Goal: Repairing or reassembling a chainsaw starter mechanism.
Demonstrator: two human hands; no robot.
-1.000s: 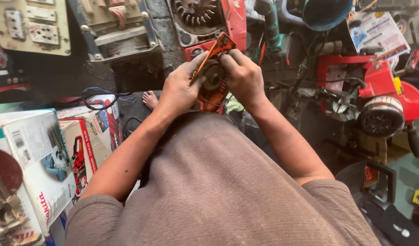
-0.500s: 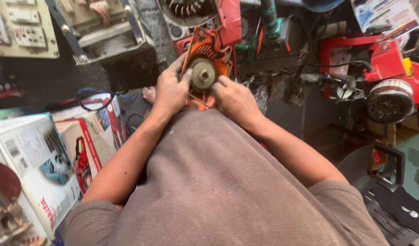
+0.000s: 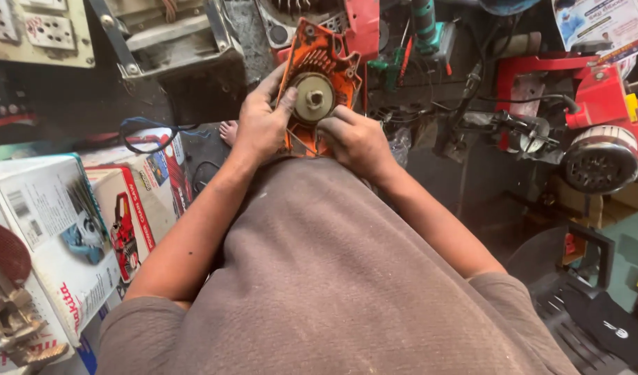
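Note:
An orange starter housing [image 3: 326, 62] with a round grey pulley [image 3: 313, 97] in its middle is held upright in front of my brown shirt. My left hand [image 3: 260, 121] grips its left edge, the thumb lying against the pulley's rim. My right hand [image 3: 354, 139] holds the lower right part, fingers curled by the pulley's bottom edge. A thin cord or wire runs across the housing's lower part between my hands.
Cardboard tool boxes [image 3: 62, 229] stand at the left. A red engine machine [image 3: 597, 132] sits at the right. Metal casings [image 3: 173, 48] and a switch panel [image 3: 34, 31] lie above. A bare foot [image 3: 229, 132] shows near my left wrist. A black plastic part [image 3: 597, 326] lies lower right.
The orange housing has turned from edge-on to face me, showing its pulley. Both hands have shifted down its sides, and the view has dropped slightly toward my body.

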